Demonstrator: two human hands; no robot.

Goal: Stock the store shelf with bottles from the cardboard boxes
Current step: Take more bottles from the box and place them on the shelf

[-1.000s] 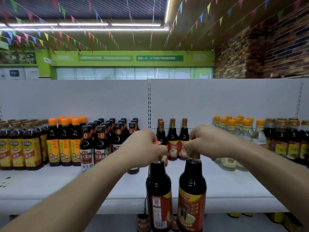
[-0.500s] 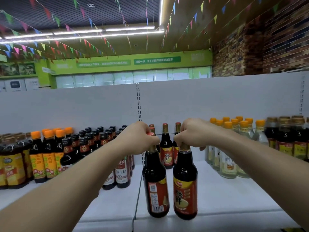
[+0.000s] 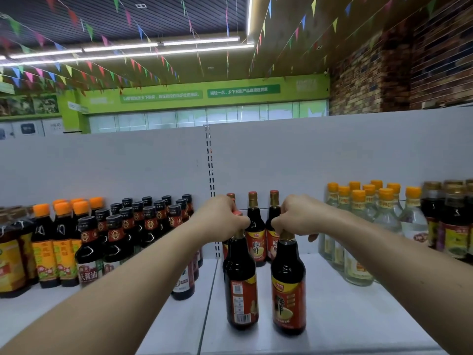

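Note:
My left hand (image 3: 225,217) grips the neck of a dark sauce bottle (image 3: 240,285) with a red label, barcode side facing me. My right hand (image 3: 298,215) grips the neck of a second dark bottle (image 3: 288,290) beside it, red and yellow label forward. Both bottles stand upright over the white shelf (image 3: 345,316), near its front; whether their bases touch it I cannot tell. Behind them, three matching bottles (image 3: 256,234) with red caps stand against the back panel. No cardboard box is in view.
Left of the shelf joint stand black-capped soy bottles (image 3: 143,226) and orange-capped dark bottles (image 3: 51,247). On the right are clear bottles with orange caps (image 3: 368,226) and dark gold-capped bottles (image 3: 455,226). Bare shelf lies between the held bottles and the clear ones.
Both hands carried the two bottles up from below the shelf edge and forward over the shelf; the bottles now sit further in, close to the row at the back.

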